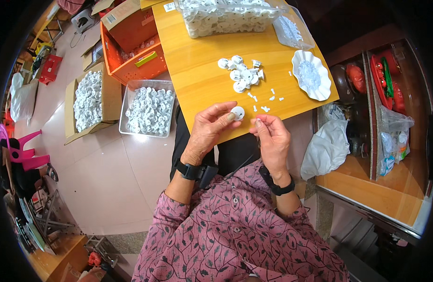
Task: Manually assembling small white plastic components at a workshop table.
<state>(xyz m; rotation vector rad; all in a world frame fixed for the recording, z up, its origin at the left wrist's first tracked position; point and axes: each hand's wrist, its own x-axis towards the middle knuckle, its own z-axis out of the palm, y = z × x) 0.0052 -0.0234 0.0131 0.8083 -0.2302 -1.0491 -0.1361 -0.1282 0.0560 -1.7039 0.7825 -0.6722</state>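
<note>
My left hand (208, 128) is closed over the table's front edge, its thumb and fingers pinching a white round plastic piece (237, 113) with a small dark slot in its face. Just right of it, my right hand (274, 140) is also closed, thumb against forefinger; whatever sits between those fingertips is too small to make out. Several small white pins (265, 109) lie scattered beyond my hands. Farther back is a loose heap of similar white round pieces (244, 74), some tipped on their sides. A wavy white dish (325, 88) of tiny pale parts stands at the right.
A clear bin (281, 8) full of white pieces and a smaller clear tray (298, 45) stand at the yellow table's (193, 61) back. Left on the floor are an orange crate (136, 70), a cardboard box (112, 96) and a clear tub (146, 133). A white bag (327, 150) lies right.
</note>
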